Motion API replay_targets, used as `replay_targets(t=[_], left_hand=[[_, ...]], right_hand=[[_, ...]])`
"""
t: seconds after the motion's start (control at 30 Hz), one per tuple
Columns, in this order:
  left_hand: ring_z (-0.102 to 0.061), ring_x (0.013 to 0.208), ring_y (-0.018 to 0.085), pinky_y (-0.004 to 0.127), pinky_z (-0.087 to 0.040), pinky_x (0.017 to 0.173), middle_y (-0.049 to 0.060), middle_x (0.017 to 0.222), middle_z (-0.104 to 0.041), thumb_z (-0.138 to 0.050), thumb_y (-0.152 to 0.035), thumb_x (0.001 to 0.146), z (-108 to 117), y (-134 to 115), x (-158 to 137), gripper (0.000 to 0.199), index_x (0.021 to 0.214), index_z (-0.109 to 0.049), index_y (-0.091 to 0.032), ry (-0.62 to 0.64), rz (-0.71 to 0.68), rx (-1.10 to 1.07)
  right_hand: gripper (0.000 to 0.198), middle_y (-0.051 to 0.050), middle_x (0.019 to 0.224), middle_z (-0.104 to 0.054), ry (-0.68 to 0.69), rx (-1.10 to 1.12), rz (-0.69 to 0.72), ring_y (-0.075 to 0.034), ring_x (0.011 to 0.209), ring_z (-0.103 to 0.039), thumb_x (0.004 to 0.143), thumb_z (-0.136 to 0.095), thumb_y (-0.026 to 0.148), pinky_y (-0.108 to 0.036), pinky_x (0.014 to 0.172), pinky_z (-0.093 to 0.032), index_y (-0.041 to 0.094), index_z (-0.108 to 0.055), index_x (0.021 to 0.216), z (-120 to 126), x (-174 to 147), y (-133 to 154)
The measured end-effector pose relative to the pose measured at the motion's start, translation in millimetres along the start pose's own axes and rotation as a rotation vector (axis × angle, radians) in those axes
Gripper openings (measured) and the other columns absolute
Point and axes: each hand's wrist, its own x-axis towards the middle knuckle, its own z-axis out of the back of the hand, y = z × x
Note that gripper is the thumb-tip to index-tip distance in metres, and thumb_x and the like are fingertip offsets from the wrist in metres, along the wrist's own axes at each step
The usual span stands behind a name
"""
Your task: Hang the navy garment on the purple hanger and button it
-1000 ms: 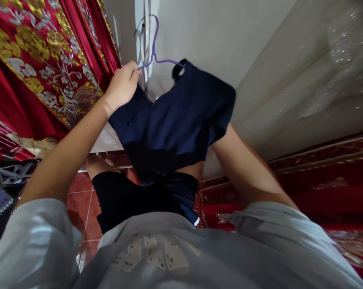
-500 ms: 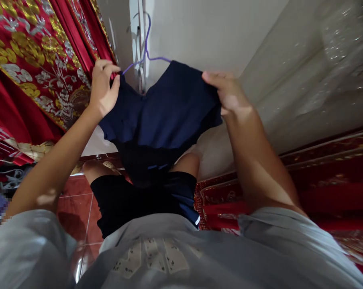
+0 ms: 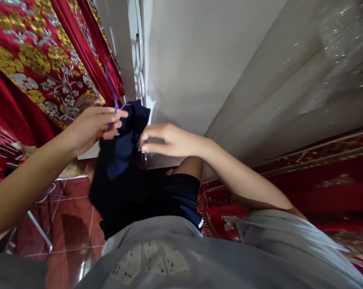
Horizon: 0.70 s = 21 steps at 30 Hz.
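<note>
My left hand [image 3: 105, 121] is closed around a purple hanger [image 3: 111, 86] just below its hook. From the hanger hangs a dark navy garment [image 3: 119, 150], bunched and turned edge-on, slightly blurred. Its lower part merges with the dark shorts on my lap, so its bottom edge cannot be made out. Close to the garment's right side is my right hand [image 3: 172, 139], fingers loosely curved with a gap between them and the thumb. Its fingertips are at the cloth's edge; whether they touch it is unclear.
Red cloth [image 3: 45, 60] with gold and silver decoration hangs at left. A white cabinet door [image 3: 196, 60] stands ahead, with a pale plastic-like sheet [image 3: 274, 80] to its right. Red fabric [image 3: 320, 188] lies at right. Metal legs [image 3: 41, 230] stand on red floor tiles [image 3: 73, 216].
The garment, earlier spread between both hands, has swung left and is bunched. My left hand has moved from its shoulder to the hanger; my right hand has left the other shoulder and moved left and down.
</note>
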Motion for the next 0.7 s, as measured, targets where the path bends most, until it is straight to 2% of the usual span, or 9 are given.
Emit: replay_targets(t=[0.03,0.1,0.17,0.23,0.33,0.47,0.53,0.6,0.7], left_hand=[[-0.039,0.045,0.006,0.023,-0.030,0.042,0.005,0.066,-0.058,-0.072,-0.047,0.093,6,-1,-10,0.032,0.105,-0.079,-0.018,0.015,0.057,0.024],[-0.031,0.042,0.004,0.020,-0.019,0.040,0.002,0.059,-0.053,-0.072,-0.049,0.092,18,-4,-23,0.030,0.095,-0.080,-0.019,-0.030,0.047,0.153],[-0.036,0.043,0.005,0.019,-0.025,0.042,0.001,0.057,-0.055,-0.070,-0.048,0.093,28,-6,-25,0.033,0.080,-0.077,-0.018,-0.086,-0.054,0.278],[-0.049,0.049,0.007,0.021,-0.039,0.050,0.002,0.061,-0.061,-0.070,-0.044,0.092,36,-3,-16,0.035,0.072,-0.073,-0.015,-0.167,-0.197,0.364],[-0.064,0.065,0.014,0.027,-0.053,0.064,0.006,0.077,-0.072,-0.073,-0.042,0.090,46,10,6,0.029,0.089,-0.076,-0.013,-0.396,-0.404,0.469],[-0.065,0.096,0.021,0.038,-0.055,0.089,0.014,0.111,-0.069,-0.063,-0.047,0.100,48,19,27,0.042,0.120,-0.070,-0.011,-0.653,-0.703,0.726],[-0.062,0.103,0.023,0.041,-0.052,0.097,0.014,0.110,-0.065,-0.051,-0.048,0.106,38,18,30,0.044,0.122,-0.067,-0.010,-0.724,-0.808,0.779],[-0.063,0.098,0.022,0.041,-0.051,0.097,0.010,0.100,-0.063,-0.041,-0.046,0.110,20,20,30,0.044,0.124,-0.065,-0.011,-0.661,-0.799,0.774],[-0.066,0.081,0.020,0.037,-0.055,0.088,0.004,0.085,-0.063,-0.047,-0.038,0.108,-14,40,32,0.038,0.137,-0.059,-0.016,-0.343,-0.587,0.809]], right_hand=[[0.037,-0.011,0.112,-0.067,-0.141,-0.056,-0.025,-0.025,0.109,-0.061,0.101,-0.054,0.054,-0.045,0.104,-0.047,0.020,-0.066,0.108,4,1,-17],[0.046,-0.013,0.124,-0.063,-0.389,-0.134,-0.084,-0.030,0.125,-0.055,0.095,-0.061,0.061,-0.050,0.113,-0.041,0.021,-0.065,0.117,11,2,-48],[0.051,-0.012,0.117,-0.065,-0.439,-0.077,-0.139,-0.029,0.120,-0.058,0.091,-0.063,0.066,-0.047,0.107,-0.046,0.020,-0.068,0.112,13,1,-70],[0.052,-0.008,0.091,-0.067,-0.370,0.112,-0.203,-0.022,0.090,-0.064,0.089,-0.064,0.069,-0.036,0.083,-0.054,0.018,-0.070,0.091,12,-2,-78],[0.051,-0.001,0.067,-0.061,-0.438,0.392,-0.273,-0.012,0.061,-0.055,0.081,-0.075,0.066,-0.025,0.057,-0.044,0.017,-0.066,0.073,16,-2,-75],[0.046,-0.001,0.066,-0.063,-0.763,0.563,-0.281,-0.012,0.061,-0.058,0.071,-0.087,0.059,-0.025,0.058,-0.048,0.017,-0.067,0.074,51,12,-78],[0.044,-0.002,0.066,-0.063,-0.892,0.581,-0.290,-0.013,0.063,-0.060,0.071,-0.088,0.056,-0.028,0.062,-0.052,0.019,-0.065,0.070,75,20,-88],[0.043,-0.003,0.068,-0.064,-0.990,0.550,-0.285,-0.018,0.070,-0.064,0.072,-0.086,0.057,-0.033,0.067,-0.056,0.023,-0.061,0.067,94,24,-101],[0.036,-0.004,0.074,-0.068,-1.075,0.482,-0.242,-0.026,0.090,-0.070,0.074,-0.082,0.058,-0.039,0.076,-0.059,0.028,-0.063,0.073,102,12,-118]])
